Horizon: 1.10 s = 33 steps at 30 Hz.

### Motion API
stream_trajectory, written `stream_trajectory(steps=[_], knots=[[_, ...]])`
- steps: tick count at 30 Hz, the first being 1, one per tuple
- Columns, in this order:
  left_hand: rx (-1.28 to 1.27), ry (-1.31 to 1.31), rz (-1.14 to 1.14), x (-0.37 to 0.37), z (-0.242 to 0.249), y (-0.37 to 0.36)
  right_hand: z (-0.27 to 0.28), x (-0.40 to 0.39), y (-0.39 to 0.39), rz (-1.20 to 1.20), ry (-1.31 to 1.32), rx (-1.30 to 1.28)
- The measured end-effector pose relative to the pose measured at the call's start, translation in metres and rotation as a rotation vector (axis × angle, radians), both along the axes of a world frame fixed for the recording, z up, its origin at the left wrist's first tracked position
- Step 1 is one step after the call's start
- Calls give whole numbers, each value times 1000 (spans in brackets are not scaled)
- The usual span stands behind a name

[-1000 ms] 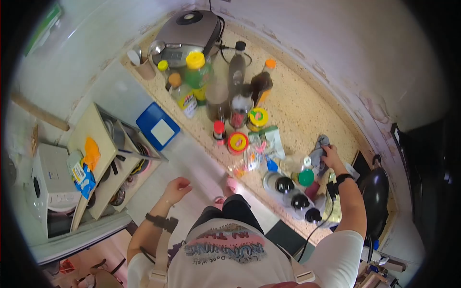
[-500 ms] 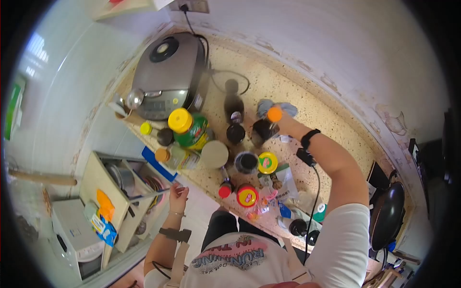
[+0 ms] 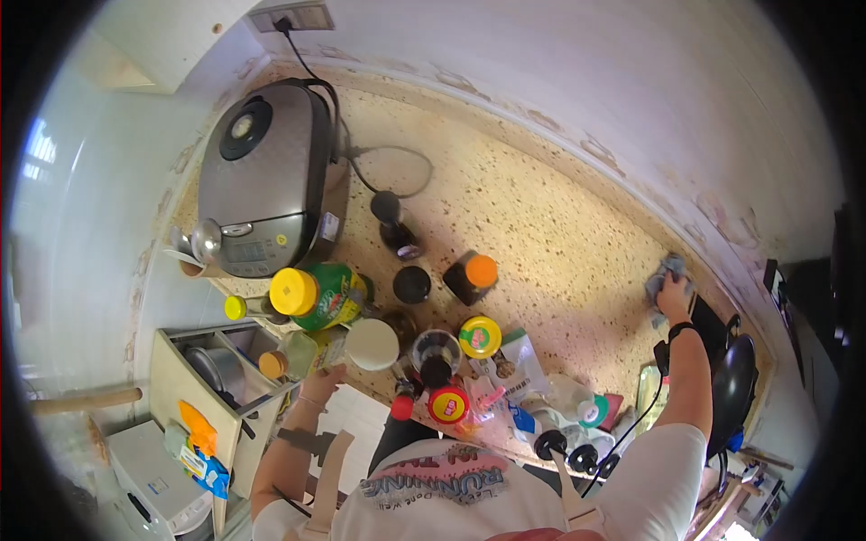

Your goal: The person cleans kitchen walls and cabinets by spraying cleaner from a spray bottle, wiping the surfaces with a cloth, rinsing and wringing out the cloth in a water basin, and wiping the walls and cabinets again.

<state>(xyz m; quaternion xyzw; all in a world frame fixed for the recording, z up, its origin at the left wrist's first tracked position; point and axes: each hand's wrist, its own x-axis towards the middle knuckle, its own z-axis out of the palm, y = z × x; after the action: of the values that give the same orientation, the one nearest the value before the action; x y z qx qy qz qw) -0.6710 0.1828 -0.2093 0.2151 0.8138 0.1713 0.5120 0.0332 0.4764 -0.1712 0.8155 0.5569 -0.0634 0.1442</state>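
Note:
My right hand (image 3: 673,296) presses on a grey cloth (image 3: 668,270) at the right end of the speckled counter (image 3: 541,252), its fingers closed on the cloth. My left hand (image 3: 322,384) is by the counter's front edge, below a clear bottle with an orange-yellow cap (image 3: 274,364). Its fingers look stretched out with nothing in them. Jars and bottles crowd the counter's front: a green jar with a yellow lid (image 3: 295,291), a white-lidded jar (image 3: 372,344), a dark jar with an orange lid (image 3: 481,271) and a red-lidded jar (image 3: 448,406).
A rice cooker (image 3: 262,180) stands at the back left, its cord running to a wall socket (image 3: 293,16). To the right, a black wok (image 3: 732,392) sits past the counter's end. A dark bottle (image 3: 397,230) stands mid-counter. Below left, a drawer (image 3: 230,392) holds a pot.
My right hand has moved the grey cloth from behind the jars to the counter's right end. The orange-lidded jar now stands apart from my hand. My left hand has shifted slightly down and left.

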Motion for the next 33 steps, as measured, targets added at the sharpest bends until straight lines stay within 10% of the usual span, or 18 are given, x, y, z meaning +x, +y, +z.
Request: stream_trajectory(steps=[3, 13, 26, 33], knots=[[5, -54, 28, 8, 17, 7, -14, -18, 38, -17, 127, 80], [110, -78, -85, 5, 7, 0, -24, -344, 134, 1165, 543, 213], [98, -23, -205, -5, -37, -22, -19, -491, 251, 1188, 521, 29], [79, -96, -209, -7, -38, -27, 3, -449, 158, 1332, 607, -277]])
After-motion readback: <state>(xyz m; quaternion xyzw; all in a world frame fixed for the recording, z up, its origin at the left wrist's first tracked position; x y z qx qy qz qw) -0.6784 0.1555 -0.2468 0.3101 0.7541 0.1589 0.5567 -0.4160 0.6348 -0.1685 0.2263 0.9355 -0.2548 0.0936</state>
